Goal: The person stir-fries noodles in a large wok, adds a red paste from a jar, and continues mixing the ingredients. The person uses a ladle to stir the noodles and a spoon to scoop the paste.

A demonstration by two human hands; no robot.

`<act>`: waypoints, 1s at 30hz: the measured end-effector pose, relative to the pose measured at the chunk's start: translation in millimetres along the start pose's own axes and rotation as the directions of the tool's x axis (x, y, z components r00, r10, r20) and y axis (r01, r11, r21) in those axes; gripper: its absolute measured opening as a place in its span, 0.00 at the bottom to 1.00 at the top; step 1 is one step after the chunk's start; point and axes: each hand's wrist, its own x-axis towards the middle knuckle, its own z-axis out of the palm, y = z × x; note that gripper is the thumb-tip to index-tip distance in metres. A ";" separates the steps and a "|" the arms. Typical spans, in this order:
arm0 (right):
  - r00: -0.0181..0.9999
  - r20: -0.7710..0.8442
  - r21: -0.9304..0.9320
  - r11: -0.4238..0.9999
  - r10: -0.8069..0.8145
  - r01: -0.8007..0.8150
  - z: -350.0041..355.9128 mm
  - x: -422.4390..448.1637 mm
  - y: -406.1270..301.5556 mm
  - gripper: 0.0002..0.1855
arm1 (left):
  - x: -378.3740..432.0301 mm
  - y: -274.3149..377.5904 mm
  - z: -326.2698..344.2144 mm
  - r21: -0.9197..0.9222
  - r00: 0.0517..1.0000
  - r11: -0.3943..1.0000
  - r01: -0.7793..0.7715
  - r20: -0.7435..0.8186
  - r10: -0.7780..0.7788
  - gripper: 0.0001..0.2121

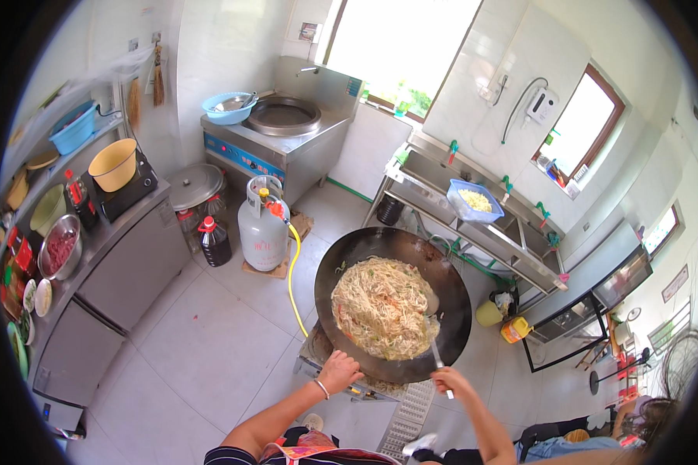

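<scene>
A large dark wok (455,325) sits on a gas stove (320,343) before me, holding a heap of noodles (384,305) flecked with green and red bits. My left hand (340,372) is closed at the wok's near left rim; the part it grips is hidden under the fingers. My right hand (452,382) grips the handle of a metal wok spatula (436,351). Its blade lies at the right side of the noodles, partly buried in them. On the far side of the wok, a loop handle (442,243) sticks out.
A gas cylinder (263,232) with a yellow hose (291,279) stands left of the wok. Behind it is a steel sink (430,174) bearing a blue basket (456,200). A counter (128,273) with a meat bowl (59,247) curves along the left. Another person (611,427) is at lower right.
</scene>
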 end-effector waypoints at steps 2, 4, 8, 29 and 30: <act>0.981 0.191 0.257 0.964 0.022 -0.071 52.5 16.7 -14.0 0.09 | -0.7 -1.0 3.4 0.004 1.000 1.000 -0.011 -0.008 0.011 0.11; 0.957 0.290 0.404 0.906 -0.001 -0.122 84.6 35.1 -28.2 0.11 | 0.3 -0.2 5.3 -0.001 1.000 1.000 -0.028 -0.013 0.028 0.11; 0.962 0.239 0.386 0.922 -0.134 0.032 113.8 55.3 -56.7 0.06 | 2.2 -0.7 1.1 -0.005 1.000 1.000 -0.018 0.005 0.018 0.11; 0.926 -0.017 -0.937 0.330 -0.378 0.117 83.5 -177.3 21.6 0.11 | 0.7 -1.2 5.1 0.009 0.999 1.000 -0.024 -0.029 0.024 0.12; 0.932 -0.043 -0.945 0.317 -0.359 0.078 81.8 -193.5 20.6 0.11 | 1.9 -0.1 5.5 0.004 0.999 1.000 -0.026 -0.033 0.027 0.12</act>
